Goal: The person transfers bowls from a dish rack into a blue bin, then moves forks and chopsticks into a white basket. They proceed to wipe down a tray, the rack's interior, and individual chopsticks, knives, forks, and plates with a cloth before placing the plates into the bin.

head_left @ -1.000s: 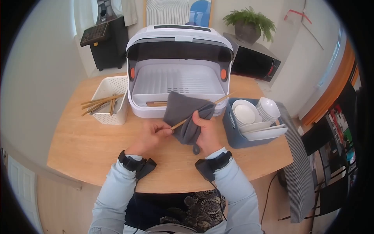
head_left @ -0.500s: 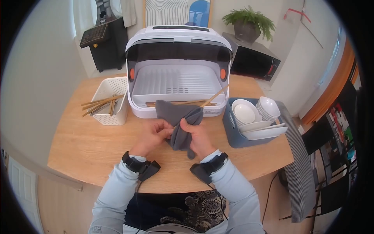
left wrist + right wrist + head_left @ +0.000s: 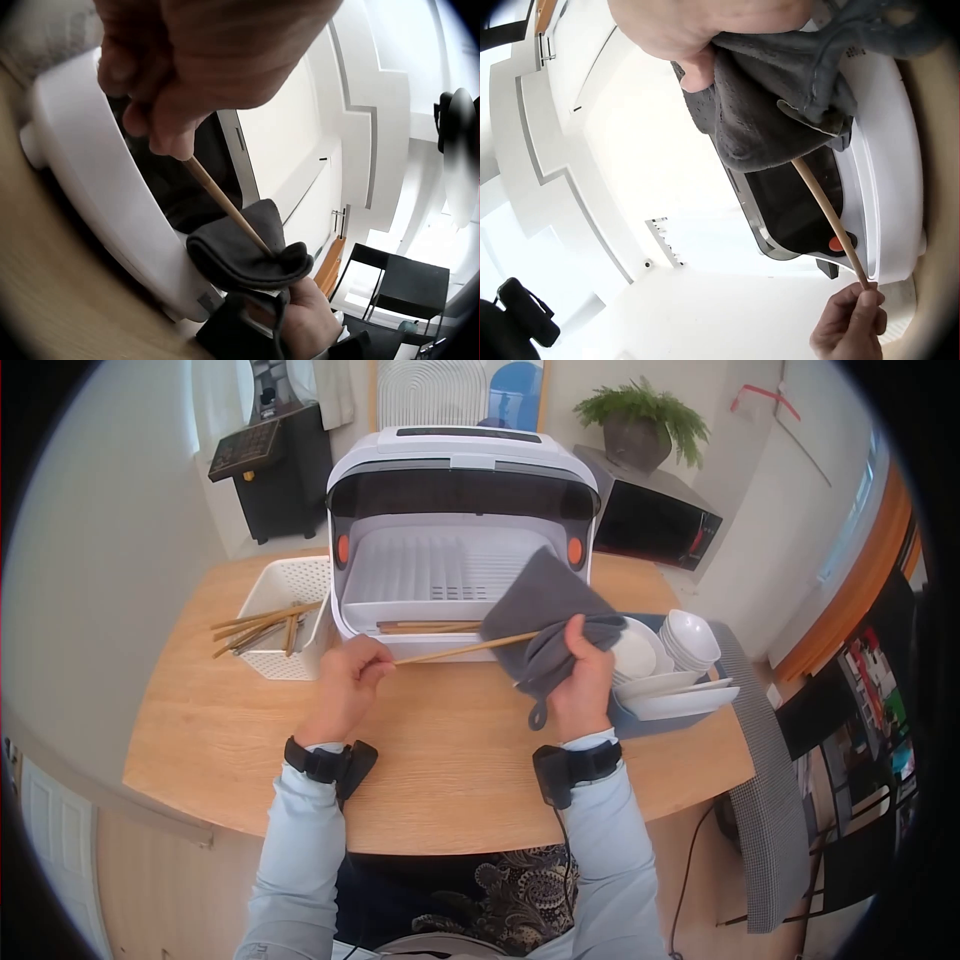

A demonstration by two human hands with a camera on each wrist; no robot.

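Observation:
Between the two hands a light wooden chopstick (image 3: 465, 650) lies nearly level above the table. Its left end is pinched by the left hand (image 3: 350, 685). The right hand (image 3: 583, 685) grips a dark grey cloth (image 3: 545, 605), thumb on top, and the cloth covers the stick's other end. In the left wrist view the stick (image 3: 225, 204) runs from the fingertips into the folded cloth (image 3: 236, 251). The right wrist view shows the cloth (image 3: 754, 120) bunched under the right hand (image 3: 712, 19), with the stick (image 3: 829, 210) reaching the left hand (image 3: 851, 322).
Behind the hands stands a white rack cabinet (image 3: 365, 615) with its lid raised and more chopsticks (image 3: 430, 627) in its front tray. A white basket (image 3: 285, 575) with chopsticks and utensils is at left. At right, a blue-grey bin (image 3: 660, 725) holds white bowls and plates, partly behind the cloth.
The hands have moved apart: the right hand went right and up with the cloth, the left hand shifted left. More of the stick's left part is bare between them.

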